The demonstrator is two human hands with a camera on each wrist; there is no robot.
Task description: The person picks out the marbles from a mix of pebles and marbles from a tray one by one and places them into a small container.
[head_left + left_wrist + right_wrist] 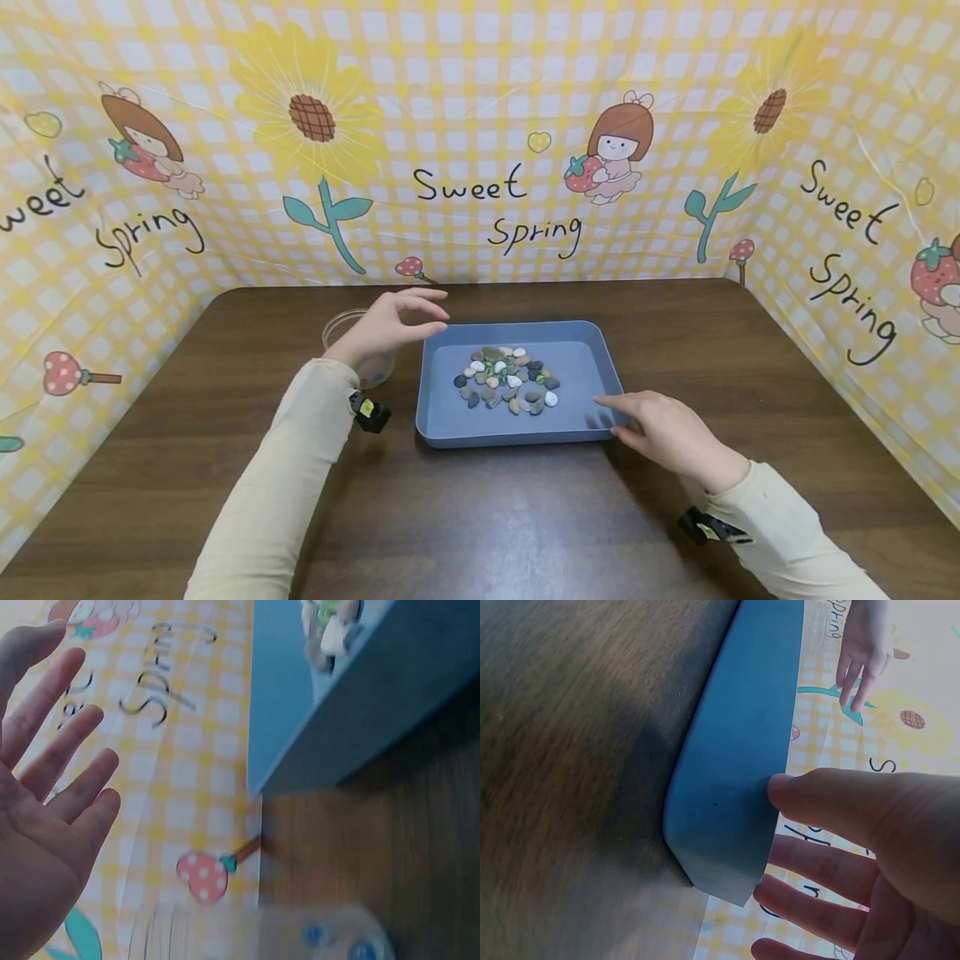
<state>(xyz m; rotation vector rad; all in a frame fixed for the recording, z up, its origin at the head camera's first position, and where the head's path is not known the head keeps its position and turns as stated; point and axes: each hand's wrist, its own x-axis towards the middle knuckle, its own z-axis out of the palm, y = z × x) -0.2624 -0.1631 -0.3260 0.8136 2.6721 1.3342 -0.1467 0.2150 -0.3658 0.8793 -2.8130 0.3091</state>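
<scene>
A shallow blue tray [450, 427] lies on the table with a spread of pebbles [491, 377] in grey, white, tan and black. Small green pieces show among them. My left hand [390, 321] hovers between a clear jar [375, 371] and the tray's far left corner, fingers loosely extended, holding nothing. Blue marbles [364, 949] are visible in the jar in the left wrist view. At the tray's near right corner is my right hand [671, 433]. Its thumb [795, 791] touches the rim from outside, while its fairly straight fingers reach over the edge.
Dark wooden table [487, 525] surrounds the tray. A yellow checked cloth [480, 108] printed with flowers and lettering stands behind and along both sides. Each wrist carries a small black camera [370, 412].
</scene>
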